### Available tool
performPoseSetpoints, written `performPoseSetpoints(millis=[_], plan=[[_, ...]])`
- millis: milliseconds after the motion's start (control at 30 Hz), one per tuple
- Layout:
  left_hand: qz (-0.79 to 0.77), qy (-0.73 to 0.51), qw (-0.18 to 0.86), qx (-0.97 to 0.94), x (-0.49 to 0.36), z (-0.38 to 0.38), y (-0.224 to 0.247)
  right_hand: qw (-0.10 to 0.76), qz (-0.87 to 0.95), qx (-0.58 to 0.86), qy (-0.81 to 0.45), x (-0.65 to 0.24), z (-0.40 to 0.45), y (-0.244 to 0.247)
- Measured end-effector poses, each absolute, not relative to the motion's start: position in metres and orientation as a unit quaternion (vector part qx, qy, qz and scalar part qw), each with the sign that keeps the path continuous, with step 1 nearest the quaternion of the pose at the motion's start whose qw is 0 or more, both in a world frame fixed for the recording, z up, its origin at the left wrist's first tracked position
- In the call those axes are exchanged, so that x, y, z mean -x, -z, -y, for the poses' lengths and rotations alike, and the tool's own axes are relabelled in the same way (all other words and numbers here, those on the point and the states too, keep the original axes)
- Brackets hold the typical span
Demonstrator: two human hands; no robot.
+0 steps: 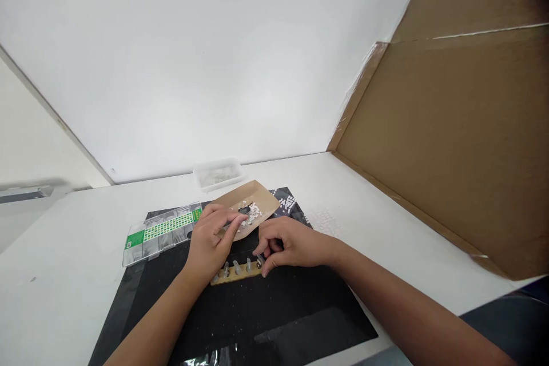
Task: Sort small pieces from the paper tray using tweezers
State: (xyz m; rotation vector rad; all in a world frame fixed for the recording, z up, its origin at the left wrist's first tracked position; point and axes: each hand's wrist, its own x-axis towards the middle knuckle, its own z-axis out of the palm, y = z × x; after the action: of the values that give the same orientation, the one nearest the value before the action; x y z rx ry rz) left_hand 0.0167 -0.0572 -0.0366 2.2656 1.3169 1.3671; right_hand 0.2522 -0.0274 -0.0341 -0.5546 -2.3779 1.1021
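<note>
My left hand (212, 234) is closed over the near left side of a brown paper tray (268, 200). A small dark object (244, 210) shows at its fingertips; its kind is unclear. Small white pieces (254, 214) lie in the tray. My right hand (287, 245) pinches a small clear tube (259, 261) at the right end of a yellowish strip (234, 277). Several more clear tubes (237, 267) stand in the strip, some of them tilted. The strip lies on a black mat (274, 309), its left end beside my left wrist.
A clear compartment box (160, 233) with a green label lies at the mat's left edge. Behind the tray stands a translucent white container (218, 175). White squares (286, 203) lie on the mat's far right corner. A cardboard panel (450, 143) rises at right.
</note>
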Motion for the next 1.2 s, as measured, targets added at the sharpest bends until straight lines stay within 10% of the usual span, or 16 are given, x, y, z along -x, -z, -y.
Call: performPoseSetpoints(millis=[1200], plan=[[-0.448, -0.483, -0.047, -0.751, -0.016, 0.06, 0.033, 0.2, 0.813, 0.227, -0.498, -0.25, 0.025, 0.046]])
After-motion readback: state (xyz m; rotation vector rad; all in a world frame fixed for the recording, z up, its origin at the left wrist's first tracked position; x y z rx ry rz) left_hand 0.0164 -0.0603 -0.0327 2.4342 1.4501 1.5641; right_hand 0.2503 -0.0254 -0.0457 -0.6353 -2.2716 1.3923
